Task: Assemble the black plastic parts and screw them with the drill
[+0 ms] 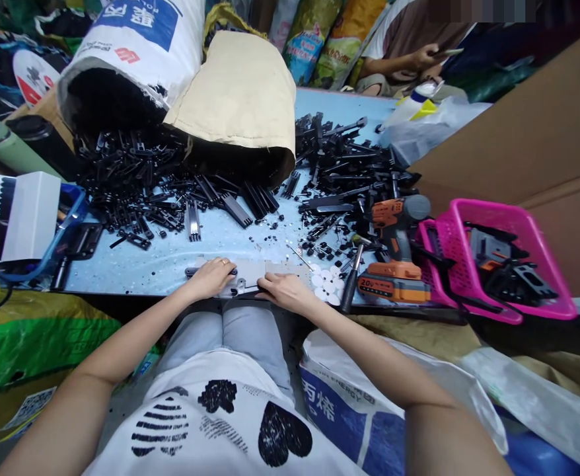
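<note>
Mostly the view is taken up by a pale blue worktop [171,261]. At its far side lie a white printed sack [136,46] and a tan sack [240,92], both on their sides with their mouths toward the person. A heap of black plastic parts [136,178] spreads from the sacks, and a second heap [349,165] lies further right. A pink basket [488,206] holding dark pieces sits at the right edge, with an orange cordless drill [394,254] standing just beside it. At the near edge of the worktop, straight above the person's lap, lies a flat grey piece [248,272]. The left hand [211,276] rests knuckles-up on its left end, fingers bent down onto it. The right hand [285,289] touches its right end with fingers stretched leftward. Whether either hand actually grips the piece cannot be told. Small white flower-shaped discs [327,284] lie just right of the right hand.
</note>
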A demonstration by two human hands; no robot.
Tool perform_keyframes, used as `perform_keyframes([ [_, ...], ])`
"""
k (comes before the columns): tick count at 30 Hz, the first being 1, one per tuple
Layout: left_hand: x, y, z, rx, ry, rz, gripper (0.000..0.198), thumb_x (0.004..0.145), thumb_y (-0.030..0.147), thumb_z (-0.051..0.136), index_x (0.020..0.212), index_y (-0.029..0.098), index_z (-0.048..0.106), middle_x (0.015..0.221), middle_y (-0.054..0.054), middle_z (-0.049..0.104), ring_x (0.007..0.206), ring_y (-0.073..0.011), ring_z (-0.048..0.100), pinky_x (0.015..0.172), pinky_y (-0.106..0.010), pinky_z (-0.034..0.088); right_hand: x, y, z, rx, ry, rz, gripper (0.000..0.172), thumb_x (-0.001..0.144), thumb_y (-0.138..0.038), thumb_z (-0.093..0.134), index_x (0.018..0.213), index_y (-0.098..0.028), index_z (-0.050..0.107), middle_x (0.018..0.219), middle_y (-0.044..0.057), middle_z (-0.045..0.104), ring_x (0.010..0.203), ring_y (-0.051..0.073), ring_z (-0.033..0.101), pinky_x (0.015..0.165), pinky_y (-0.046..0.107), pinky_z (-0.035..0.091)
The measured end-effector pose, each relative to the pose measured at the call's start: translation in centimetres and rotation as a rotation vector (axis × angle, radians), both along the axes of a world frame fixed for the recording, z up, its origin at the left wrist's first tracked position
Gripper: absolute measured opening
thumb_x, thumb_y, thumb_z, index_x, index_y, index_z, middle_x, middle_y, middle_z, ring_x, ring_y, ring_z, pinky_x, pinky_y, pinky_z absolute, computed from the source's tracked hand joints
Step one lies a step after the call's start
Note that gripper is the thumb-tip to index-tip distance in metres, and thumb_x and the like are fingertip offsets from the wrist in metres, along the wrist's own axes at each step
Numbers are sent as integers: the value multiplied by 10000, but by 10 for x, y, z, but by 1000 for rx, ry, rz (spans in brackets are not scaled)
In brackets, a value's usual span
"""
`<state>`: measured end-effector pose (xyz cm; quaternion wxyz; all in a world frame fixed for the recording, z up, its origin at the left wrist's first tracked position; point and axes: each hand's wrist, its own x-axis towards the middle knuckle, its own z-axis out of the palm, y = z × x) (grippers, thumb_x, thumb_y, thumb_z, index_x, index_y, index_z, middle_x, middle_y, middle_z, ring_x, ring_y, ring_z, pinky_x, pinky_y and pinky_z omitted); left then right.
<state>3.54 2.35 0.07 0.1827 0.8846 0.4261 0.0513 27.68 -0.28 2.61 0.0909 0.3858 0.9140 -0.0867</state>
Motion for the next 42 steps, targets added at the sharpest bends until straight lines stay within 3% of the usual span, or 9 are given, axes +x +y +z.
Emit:
perform_keyframes([
  [4, 2, -4, 6, -5, 14, -5, 312, 916, 394, 417, 1103, 172, 532, 1066, -95, 583, 1044, -237, 526, 889, -364, 397, -15, -3, -11, 9, -27, -28, 392, 955, -506, 312, 1021, -201, 549, 913, 55, 613, 744, 152, 603, 556, 243, 267],
  [9, -4, -10, 8, 49, -44, 32, 690, 678, 698, 588, 1106, 166, 489, 1027, -111, 593, 955, -279, 566, 828, -381, 420, -23, -6, 1, 125, -9, -80, 411, 971, -484, 258, 1069, -205, 544, 948, 82, 605, 796, 176, 573, 602, 266, 274],
  [16, -12, -14, -1, 164, -201, 66, 433, 804, 527, 556, 1061, 180, 518, 1015, -100, 617, 934, -248, 602, 778, -338, 457, -35, -4, 23, 212, -14, -45, 353, 988, -366, 261, 1060, -179, 553, 940, 111, 600, 829, 200, 535, 662, 298, 265],
  [22, -3, -16, -6, 125, -182, 148, 427, 793, 501, 587, 1071, 181, 533, 997, -94, 635, 937, -248, 606, 790, -339, 463, -27, 9, 10, 247, 11, -41, 354, 977, -410, 305, 1048, -184, 568, 927, 93, 599, 817, 188, 538, 672, 288, 277],
  [26, 12, 19, -2, 10, -122, 45, 534, 813, 535, 542, 1187, 157, 503, 1083, -121, 619, 1011, -264, 573, 834, -359, 453, -1, 14, -16, 223, 92, -89, 378, 961, -454, 343, 1002, -177, 597, 910, 70, 614, 799, 169, 556, 673, 274, 322],
  [30, 15, 100, 3, 70, 34, 493, 324, 903, 194, 372, 1159, 84, 537, 1161, -177, 578, 1084, -245, 521, 876, -351, 426, 23, 7, -38, 233, 215, -140, 377, 939, -464, 400, 1006, -157, 607, 961, 90, 618, 859, 175, 564, 716, 272, 371],
  [34, 5, 155, 1, 94, 112, 681, 322, 839, 28, 332, 1049, -26, 569, 1134, -278, 548, 1110, -332, 487, 867, -442, 413, 31, -6, -46, 196, 246, -186, 377, 931, -465, 413, 1006, -155, 614, 946, 98, 620, 872, 186, 563, 728, 291, 395],
  [38, 6, 154, -3, 137, 144, 727, 369, 857, 16, 252, 1089, -49, 532, 1087, -294, 550, 1078, -340, 511, 850, -466, 414, 36, 8, -39, 168, 276, -191, 409, 919, -498, 417, 1071, -169, 607, 1008, 101, 622, 930, 203, 554, 787, 311, 407],
  [42, 38, 141, 3, 188, 125, 448, 312, 865, 64, 329, 1083, 42, 551, 1064, -204, 579, 1048, -280, 528, 853, -375, 422, 39, 78, -31, 277, 297, -430, 362, 957, -381, 362, 1122, -151, 589, 1069, 125, 607, 996, 229, 530, 830, 325, 410],
])
